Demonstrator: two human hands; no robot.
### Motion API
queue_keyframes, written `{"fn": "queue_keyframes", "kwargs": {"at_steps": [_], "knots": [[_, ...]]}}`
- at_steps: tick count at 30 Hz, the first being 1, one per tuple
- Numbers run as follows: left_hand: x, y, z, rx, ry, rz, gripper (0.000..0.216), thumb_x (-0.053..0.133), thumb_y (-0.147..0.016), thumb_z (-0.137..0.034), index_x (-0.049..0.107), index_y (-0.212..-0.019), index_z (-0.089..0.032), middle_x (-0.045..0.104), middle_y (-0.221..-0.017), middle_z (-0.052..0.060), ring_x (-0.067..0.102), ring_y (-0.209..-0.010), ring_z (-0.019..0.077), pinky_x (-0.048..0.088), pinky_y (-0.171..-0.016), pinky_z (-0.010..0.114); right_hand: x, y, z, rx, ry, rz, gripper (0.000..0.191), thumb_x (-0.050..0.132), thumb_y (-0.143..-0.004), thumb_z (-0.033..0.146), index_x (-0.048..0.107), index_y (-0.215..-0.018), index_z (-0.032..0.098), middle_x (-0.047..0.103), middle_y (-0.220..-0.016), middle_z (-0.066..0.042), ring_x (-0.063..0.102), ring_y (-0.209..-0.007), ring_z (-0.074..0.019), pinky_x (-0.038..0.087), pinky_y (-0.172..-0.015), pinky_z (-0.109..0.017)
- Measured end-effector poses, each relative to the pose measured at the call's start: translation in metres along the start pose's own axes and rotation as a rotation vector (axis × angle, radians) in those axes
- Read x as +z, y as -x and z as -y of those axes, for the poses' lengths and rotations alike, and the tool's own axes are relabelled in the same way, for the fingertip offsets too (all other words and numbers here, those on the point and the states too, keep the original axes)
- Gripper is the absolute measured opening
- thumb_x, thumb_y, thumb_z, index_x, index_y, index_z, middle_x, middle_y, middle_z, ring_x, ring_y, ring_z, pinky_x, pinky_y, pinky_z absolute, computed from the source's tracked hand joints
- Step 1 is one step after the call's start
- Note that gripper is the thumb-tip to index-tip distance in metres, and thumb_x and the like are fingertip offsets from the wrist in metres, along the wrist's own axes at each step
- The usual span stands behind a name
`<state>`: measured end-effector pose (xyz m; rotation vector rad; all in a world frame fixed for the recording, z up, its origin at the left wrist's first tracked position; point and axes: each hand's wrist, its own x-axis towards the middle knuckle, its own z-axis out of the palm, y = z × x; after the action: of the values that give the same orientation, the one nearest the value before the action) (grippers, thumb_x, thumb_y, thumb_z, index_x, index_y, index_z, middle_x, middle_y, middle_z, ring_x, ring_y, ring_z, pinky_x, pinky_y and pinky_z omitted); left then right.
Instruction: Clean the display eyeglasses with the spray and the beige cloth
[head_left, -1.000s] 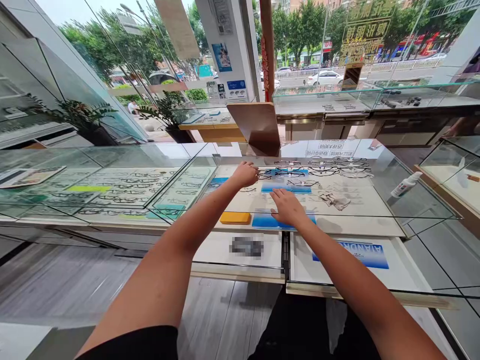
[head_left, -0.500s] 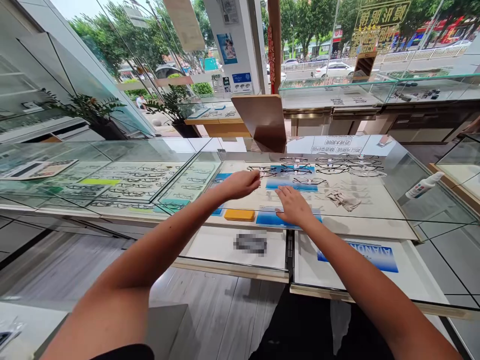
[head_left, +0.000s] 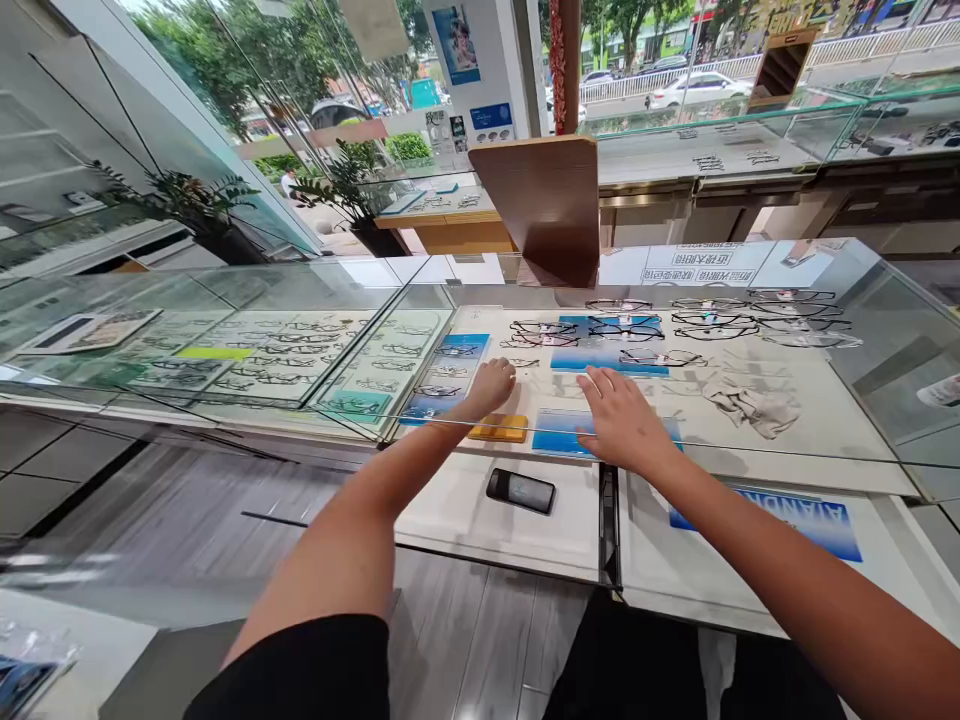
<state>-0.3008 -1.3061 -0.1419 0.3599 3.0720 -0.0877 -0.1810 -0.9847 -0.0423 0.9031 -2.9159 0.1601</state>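
My left hand is over the display counter with its fingers curled together. A thin eyeglass frame lies close beside its fingertips. What is inside those fingers, if anything, is hidden. My right hand is palm down with fingers stretched out, above the edge of a blue card, and nothing shows in it. Beyond both hands, several pairs of eyeglasses stand in rows, among them a dark pair and a nearer pair. A yellow case lies just below my left hand.
A crumpled beige cloth lies to the right. A dark phone rests in the pulled-out left drawer; the right drawer holds a blue printed card. A brown upright board stands behind the counter. Glass panes edge the counter.
My left hand has drawn back toward me, away from the eyeglass rows. My right hand stays over the blue card. The view has tilted down and shifted.
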Motion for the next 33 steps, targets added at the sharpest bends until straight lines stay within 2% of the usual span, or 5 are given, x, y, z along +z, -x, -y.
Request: {"fn": "queue_keyframes", "kwargs": {"at_steps": [6, 14, 20, 30, 33], "knots": [[0.041, -0.067, 0.03, 0.047, -0.056, -0.101, 0.039, 0.049, -0.102, -0.014, 0.079, -0.128, -0.015, 0.051, -0.175, 0.018, 0.037, -0.165, 0.0397, 0.029, -0.131, 0.06, -0.006, 0.001, 0.005, 0.019, 0.004, 0.049, 0.089, 0.069, -0.1, 0.05, 0.043, -0.172, 0.006, 0.04, -0.181, -0.024, 0.041, -0.163, -0.0465, 0.038, -0.13, -0.06], [0.062, -0.107, 0.047, 0.054, -0.059, -0.071, 0.033, 0.063, -0.097, -0.023, 0.078, -0.124, -0.014, 0.066, -0.158, 0.024, 0.045, -0.158, 0.0447, 0.029, -0.127, 0.059, -0.006, 0.001, 0.007, 0.016, -0.038, 0.035, 0.091, 0.071, -0.098, 0.05, 0.042, -0.172, 0.006, 0.04, -0.181, -0.025, 0.039, -0.163, -0.0475, 0.038, -0.129, -0.061], [0.059, -0.117, 0.052, 0.04, -0.055, -0.006, 0.028, 0.069, -0.093, -0.025, 0.078, -0.116, -0.013, 0.073, -0.144, 0.026, 0.052, -0.149, 0.0459, 0.03, -0.125, 0.057, -0.005, 0.0, 0.008, 0.034, -0.1, 0.052, 0.094, 0.073, -0.095, 0.05, 0.041, -0.173, 0.008, 0.037, -0.182, -0.025, 0.037, -0.164, -0.0484, 0.036, -0.13, -0.062], [0.051, -0.116, 0.04, -0.007, -0.065, 0.001, 0.046, 0.074, -0.095, -0.045, 0.075, -0.124, -0.009, 0.073, -0.134, 0.029, 0.053, -0.145, 0.0487, 0.035, -0.12, 0.06, -0.007, -0.001, 0.008, 0.04, -0.113, 0.064, 0.095, 0.073, -0.095, 0.051, 0.041, -0.174, 0.007, 0.037, -0.183, -0.025, 0.038, -0.165, -0.0473, 0.036, -0.132, -0.06], [0.049, -0.112, 0.036, -0.011, -0.084, -0.014, 0.046, 0.073, -0.099, -0.05, 0.074, -0.125, -0.012, 0.072, -0.139, 0.023, 0.056, -0.144, 0.0424, 0.037, -0.122, 0.06, -0.006, -0.001, 0.009, 0.038, -0.107, 0.06, 0.096, 0.071, -0.096, 0.052, 0.039, -0.175, 0.007, 0.036, -0.183, -0.024, 0.037, -0.166, -0.0464, 0.036, -0.133, -0.059]]}}
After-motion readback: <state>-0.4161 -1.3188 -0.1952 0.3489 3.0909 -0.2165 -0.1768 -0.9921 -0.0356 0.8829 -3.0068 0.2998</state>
